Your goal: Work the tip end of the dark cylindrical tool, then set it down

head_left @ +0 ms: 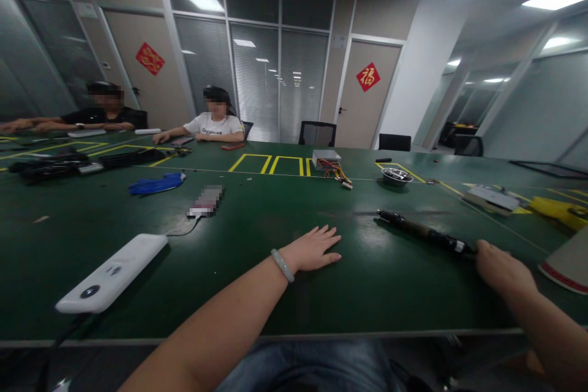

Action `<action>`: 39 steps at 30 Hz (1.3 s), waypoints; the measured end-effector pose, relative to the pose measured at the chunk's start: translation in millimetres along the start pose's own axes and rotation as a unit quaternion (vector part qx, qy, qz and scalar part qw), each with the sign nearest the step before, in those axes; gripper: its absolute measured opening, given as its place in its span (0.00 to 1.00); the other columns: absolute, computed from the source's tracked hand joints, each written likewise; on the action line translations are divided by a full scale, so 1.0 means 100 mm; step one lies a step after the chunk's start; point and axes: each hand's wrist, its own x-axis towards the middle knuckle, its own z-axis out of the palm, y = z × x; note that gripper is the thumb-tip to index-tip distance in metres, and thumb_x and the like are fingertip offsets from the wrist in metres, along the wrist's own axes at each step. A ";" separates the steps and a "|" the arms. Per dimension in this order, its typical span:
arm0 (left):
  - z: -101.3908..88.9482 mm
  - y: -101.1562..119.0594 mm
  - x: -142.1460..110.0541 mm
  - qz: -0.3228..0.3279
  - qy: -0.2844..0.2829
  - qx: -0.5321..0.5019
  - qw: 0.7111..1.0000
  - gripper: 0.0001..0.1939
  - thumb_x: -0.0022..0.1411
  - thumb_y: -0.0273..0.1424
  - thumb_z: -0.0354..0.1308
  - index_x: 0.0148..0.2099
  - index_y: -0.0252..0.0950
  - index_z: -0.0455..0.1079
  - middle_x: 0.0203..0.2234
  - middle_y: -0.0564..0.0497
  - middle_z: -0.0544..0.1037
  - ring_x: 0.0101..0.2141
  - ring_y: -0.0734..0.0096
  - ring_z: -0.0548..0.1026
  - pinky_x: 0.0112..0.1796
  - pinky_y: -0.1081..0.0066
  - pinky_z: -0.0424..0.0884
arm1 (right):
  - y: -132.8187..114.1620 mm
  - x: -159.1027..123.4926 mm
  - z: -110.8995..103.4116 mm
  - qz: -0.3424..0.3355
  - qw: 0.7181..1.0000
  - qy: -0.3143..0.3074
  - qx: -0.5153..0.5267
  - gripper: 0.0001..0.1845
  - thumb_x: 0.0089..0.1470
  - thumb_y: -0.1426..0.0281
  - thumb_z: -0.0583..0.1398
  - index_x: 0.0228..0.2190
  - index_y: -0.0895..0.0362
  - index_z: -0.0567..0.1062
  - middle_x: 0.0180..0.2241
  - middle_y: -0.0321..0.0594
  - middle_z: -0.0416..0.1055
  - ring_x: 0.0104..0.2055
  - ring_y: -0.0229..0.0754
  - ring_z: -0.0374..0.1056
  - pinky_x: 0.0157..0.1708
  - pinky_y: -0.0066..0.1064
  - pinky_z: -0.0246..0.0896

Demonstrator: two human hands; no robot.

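Note:
My left hand (315,250) lies palm down on the green table (275,300), fingers spread and nothing in it. A pale bangle (282,265) circles that wrist. To the right, a long black electric screwdriver (427,234) is on the table, its thin tip pointing to the far left. Around its near end my right hand (504,271) is closed; the fingertips are partly hidden. Beyond the screwdriver stands a shiny metal bowl (397,177). A grey metal box (326,160) with coloured wires sits farther back.
On the left are a white power strip (114,272), a phone (206,201) on a cable, a blue glove (157,184) and black cables (50,163). At right are a white box (491,200), a yellow item (560,213) and a pale container (569,260). Two people sit across the table.

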 end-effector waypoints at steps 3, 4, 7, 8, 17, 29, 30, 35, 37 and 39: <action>0.00 0.00 0.00 0.002 0.002 0.002 1.000 0.35 0.68 0.54 0.35 0.70 0.42 0.45 0.68 0.50 0.44 0.67 0.58 0.41 0.64 0.54 0.41 | -0.28 0.00 -0.10 0.009 0.995 -0.051 -0.084 0.12 0.51 0.76 0.53 0.30 0.62 0.76 0.35 0.67 0.72 0.37 0.59 0.71 0.31 0.46 0.59; 0.00 0.00 0.00 0.001 0.000 0.003 1.000 0.35 0.68 0.54 0.35 0.70 0.42 0.45 0.68 0.49 0.44 0.67 0.58 0.41 0.64 0.54 0.42 | -0.41 0.00 -0.13 0.003 0.994 -0.047 -0.094 0.12 0.52 0.76 0.53 0.32 0.65 0.77 0.37 0.70 0.71 0.40 0.61 0.71 0.32 0.46 0.59; -0.01 0.02 0.00 -0.003 -0.007 0.006 1.000 0.35 0.68 0.54 0.34 0.70 0.42 0.45 0.68 0.49 0.44 0.67 0.58 0.42 0.64 0.53 0.42 | -0.93 -0.05 -0.19 -0.062 0.994 -0.018 -0.088 0.18 0.54 0.73 0.55 0.44 0.65 0.74 0.45 0.66 0.69 0.47 0.60 0.68 0.41 0.46 0.60; -0.02 0.02 0.01 -0.004 -0.008 0.007 1.000 0.35 0.68 0.54 0.34 0.70 0.42 0.45 0.68 0.49 0.44 0.67 0.58 0.42 0.64 0.53 0.42 | -1.15 -0.08 -0.21 -0.101 0.992 -0.008 -0.077 0.20 0.55 0.71 0.55 0.48 0.63 0.72 0.48 0.62 0.69 0.49 0.58 0.68 0.45 0.45 0.60; 0.07 -0.03 0.04 0.028 0.027 0.074 0.997 0.28 0.71 0.45 0.39 0.68 0.39 0.50 0.67 0.46 0.51 0.67 0.59 0.45 0.63 0.53 0.43 | -3.01 -0.80 -0.47 -0.498 0.839 -0.100 0.196 0.31 0.59 0.54 0.55 0.60 0.52 0.63 0.61 0.44 0.60 0.63 0.50 0.54 0.61 0.45 0.49; 0.19 -0.18 0.10 0.063 -0.042 0.163 0.984 0.44 0.59 0.35 0.58 0.71 0.33 0.39 0.68 0.40 0.40 0.66 0.44 0.38 0.64 0.52 0.40 | -3.45 -1.10 -0.23 -0.550 0.763 -0.173 0.293 0.43 0.51 0.53 0.63 0.63 0.53 0.56 0.63 0.47 0.56 0.64 0.50 0.52 0.64 0.44 0.42; 0.18 -0.18 0.10 0.059 -0.048 0.161 0.984 0.44 0.59 0.35 0.57 0.71 0.33 0.39 0.68 0.39 0.40 0.66 0.45 0.38 0.64 0.51 0.40 | -3.44 -1.11 -0.23 -0.549 0.764 -0.171 0.294 0.43 0.51 0.54 0.63 0.63 0.53 0.57 0.63 0.46 0.57 0.64 0.50 0.52 0.64 0.43 0.42; 0.09 -0.08 0.07 0.055 -0.039 0.109 0.992 0.36 0.62 0.33 0.55 0.69 0.36 0.47 0.68 0.42 0.44 0.67 0.52 0.41 0.64 0.53 0.40 | -3.39 -1.06 -0.27 -0.554 0.764 -0.173 0.281 0.41 0.53 0.54 0.61 0.63 0.52 0.56 0.62 0.45 0.58 0.63 0.48 0.54 0.63 0.43 0.45; 0.03 -0.04 0.04 0.050 0.000 0.060 0.997 0.32 0.66 0.38 0.51 0.69 0.39 0.48 0.68 0.45 0.48 0.67 0.57 0.44 0.64 0.55 0.42 | -3.29 -0.93 -0.25 -0.531 0.790 -0.158 0.264 0.38 0.56 0.53 0.58 0.63 0.51 0.56 0.62 0.44 0.59 0.62 0.47 0.55 0.61 0.43 0.49; -0.02 0.00 0.01 0.029 0.018 0.022 0.999 0.31 0.69 0.45 0.45 0.69 0.41 0.48 0.67 0.47 0.49 0.67 0.58 0.46 0.64 0.55 0.44 | -3.07 -0.70 -0.18 -0.455 0.853 -0.095 0.239 0.35 0.59 0.54 0.55 0.63 0.51 0.56 0.62 0.44 0.59 0.62 0.47 0.55 0.60 0.44 0.50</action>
